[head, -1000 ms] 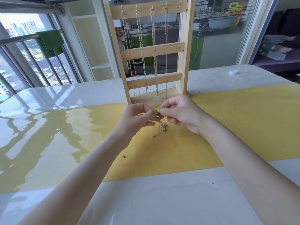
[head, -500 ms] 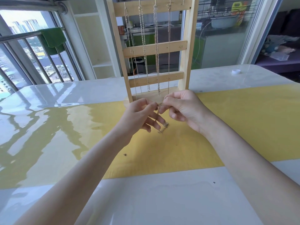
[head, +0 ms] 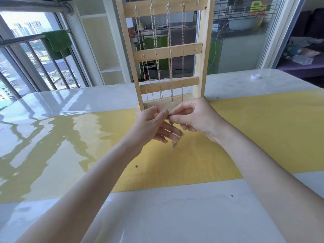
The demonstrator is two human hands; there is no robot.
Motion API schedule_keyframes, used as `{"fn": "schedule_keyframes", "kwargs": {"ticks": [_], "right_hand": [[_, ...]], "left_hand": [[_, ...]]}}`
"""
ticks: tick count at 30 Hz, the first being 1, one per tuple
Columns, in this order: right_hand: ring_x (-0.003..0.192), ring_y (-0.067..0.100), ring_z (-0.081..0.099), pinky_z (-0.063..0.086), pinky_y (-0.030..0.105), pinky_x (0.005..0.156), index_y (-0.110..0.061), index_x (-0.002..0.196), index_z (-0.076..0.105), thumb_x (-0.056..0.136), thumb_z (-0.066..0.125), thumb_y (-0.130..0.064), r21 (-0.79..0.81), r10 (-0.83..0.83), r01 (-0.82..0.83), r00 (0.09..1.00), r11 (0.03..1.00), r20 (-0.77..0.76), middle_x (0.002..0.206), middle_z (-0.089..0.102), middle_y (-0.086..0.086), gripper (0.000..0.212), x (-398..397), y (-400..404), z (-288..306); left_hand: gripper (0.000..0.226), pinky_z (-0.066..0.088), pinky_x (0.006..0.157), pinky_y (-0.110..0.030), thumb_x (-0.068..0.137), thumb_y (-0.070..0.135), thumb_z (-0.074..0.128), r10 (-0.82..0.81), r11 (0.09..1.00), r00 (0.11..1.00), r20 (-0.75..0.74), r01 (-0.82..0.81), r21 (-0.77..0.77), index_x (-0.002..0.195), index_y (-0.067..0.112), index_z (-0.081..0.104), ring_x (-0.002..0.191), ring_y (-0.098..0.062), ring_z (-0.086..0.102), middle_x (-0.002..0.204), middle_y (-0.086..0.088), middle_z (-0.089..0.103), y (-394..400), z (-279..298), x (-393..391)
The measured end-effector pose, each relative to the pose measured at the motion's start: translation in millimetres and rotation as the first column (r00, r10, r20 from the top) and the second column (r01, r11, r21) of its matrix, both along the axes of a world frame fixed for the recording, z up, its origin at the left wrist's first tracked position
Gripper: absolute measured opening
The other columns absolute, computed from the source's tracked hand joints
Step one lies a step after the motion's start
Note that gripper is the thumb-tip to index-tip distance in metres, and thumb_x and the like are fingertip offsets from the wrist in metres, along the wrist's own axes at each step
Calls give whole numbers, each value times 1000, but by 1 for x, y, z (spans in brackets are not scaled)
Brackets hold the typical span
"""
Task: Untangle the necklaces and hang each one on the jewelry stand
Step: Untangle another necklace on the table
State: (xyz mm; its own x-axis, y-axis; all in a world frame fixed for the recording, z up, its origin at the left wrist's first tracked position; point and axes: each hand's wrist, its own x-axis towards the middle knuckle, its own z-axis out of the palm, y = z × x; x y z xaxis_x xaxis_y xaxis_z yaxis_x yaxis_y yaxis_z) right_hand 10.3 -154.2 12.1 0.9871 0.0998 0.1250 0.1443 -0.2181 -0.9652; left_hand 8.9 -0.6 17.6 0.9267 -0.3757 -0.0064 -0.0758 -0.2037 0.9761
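We see the tall wooden stand [head: 199, 50] on the table [head: 157, 216], four thin chains [head: 169, 50] hanging from its top hooks; before it our left hand [head: 154, 125] and right hand [head: 194, 118] pinch a fine tangled necklace [head: 175, 142], dangling over the yellow mat [head: 263, 128]

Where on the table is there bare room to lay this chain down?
Bare yellow mat lies right of the right hand, and more left of the left hand. The white tabletop between the forearms is free. It is crowded at the wooden jewelry stand base, where hanging necklaces reach down.
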Motion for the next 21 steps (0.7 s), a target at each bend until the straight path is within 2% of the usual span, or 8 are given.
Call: {"fn": "schedule_keyframes", "kwargs": {"ticks": [3, 6, 9, 12, 16, 21], "right_hand": [[42, 6, 44, 29, 16, 38, -6, 80, 68, 81, 71, -4, 17, 19, -19, 999, 1000, -49, 49, 57, -6, 4, -1, 0, 1], [43, 5, 44, 29, 15, 37, -4, 85, 68, 82, 69, -3, 77, 69, -64, 996, 995, -64, 56, 63, -4, 3, -1, -4, 3], [44, 5, 46, 29, 15, 37, -4, 83, 67, 83, 67, 0, 123, 59, -51, 996, 991, -62, 65, 67, 3, 4, 0, -7, 3], [43, 5, 46, 29, 15, 36, -5, 81, 67, 83, 67, 0, 140, 32, -25, 998, 990, -49, 67, 68, 5, 5, 1, -11, 4], [45, 7, 46, 29, 16, 38, -7, 79, 68, 82, 69, -3, 86, 1, 0, 1000, 996, -11, 67, 67, 5, 4, 2, -12, 4], [51, 8, 39, 29, 17, 40, -11, 75, 70, 81, 71, -6, 10, -13, 13, 1000, 1000, 27, 58, 58, -1, 8, 2, -6, 3]], "left_hand": [[23, 46, 45, -20, 102, 23, 38, 14, 1000, 999, 34, -15, 28, 88, 8, 48, 52, -18, 64, 63, -7, 70, 3, 1, 0], [27, 44, 45, -19, 103, 26, 36, 31, 999, 998, 45, -32, 9, 87, 8, 49, 48, -17, 59, 59, -6, 66, 5, 3, 1], [26, 44, 46, -18, 103, 25, 37, 16, 999, 999, -34, -18, -42, 91, 9, 54, 50, -15, 59, 62, -6, 67, 8, 5, 3], [17, 45, 48, -15, 98, 17, 48, -30, 999, 993, -117, 25, -47, 98, 8, 63, 54, -10, 61, 67, -3, 69, 9, 6, 5], [14, 44, 49, -12, 91, 20, 60, -40, 999, 991, -126, 38, -18, 96, 11, 70, 53, -3, 59, 66, 1, 68, 10, 2, 8], [12, 41, 45, -13, 89, 20, 64, -3, 1000, 996, -90, 5, 15, 90, 9, 67, 47, -4, 55, 61, 0, 67, 8, -2, 9]]}}
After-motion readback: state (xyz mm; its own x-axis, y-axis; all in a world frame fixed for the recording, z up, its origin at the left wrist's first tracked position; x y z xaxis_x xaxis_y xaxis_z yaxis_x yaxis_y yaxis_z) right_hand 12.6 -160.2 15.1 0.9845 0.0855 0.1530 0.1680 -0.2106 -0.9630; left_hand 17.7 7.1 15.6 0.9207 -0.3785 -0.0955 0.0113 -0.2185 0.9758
